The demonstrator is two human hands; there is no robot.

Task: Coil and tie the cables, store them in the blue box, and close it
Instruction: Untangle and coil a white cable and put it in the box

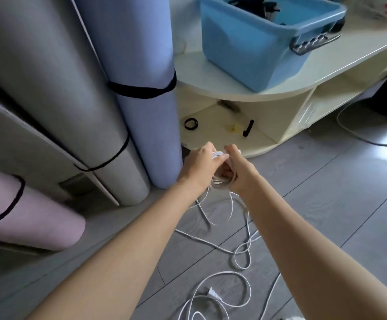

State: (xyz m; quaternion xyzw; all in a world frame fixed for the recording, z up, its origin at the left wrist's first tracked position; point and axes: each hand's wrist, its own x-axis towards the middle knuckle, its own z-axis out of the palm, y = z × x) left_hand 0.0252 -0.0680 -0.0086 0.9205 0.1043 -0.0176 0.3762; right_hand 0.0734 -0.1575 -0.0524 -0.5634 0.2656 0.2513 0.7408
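Plug (213, 294) and loose cable (222, 273) lie bottom centre; mid-frame, my left hand (199, 165) and right hand (238, 167) both grip the coil (222, 181). Box (257, 42) sits open, upper right.

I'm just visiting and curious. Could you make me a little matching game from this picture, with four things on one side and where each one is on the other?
Things:
1. blue box
2. white plug
3. black strap ring
4. coiled part of the white cable

Places:
A. held between the two hands
B. on the lower shelf of the cream cabinet
C. on top of the cream cabinet
D. on the grey floor, near the bottom of the picture

Pairs: 1-C, 2-D, 3-B, 4-A. The left hand and the right hand both grip the coil.
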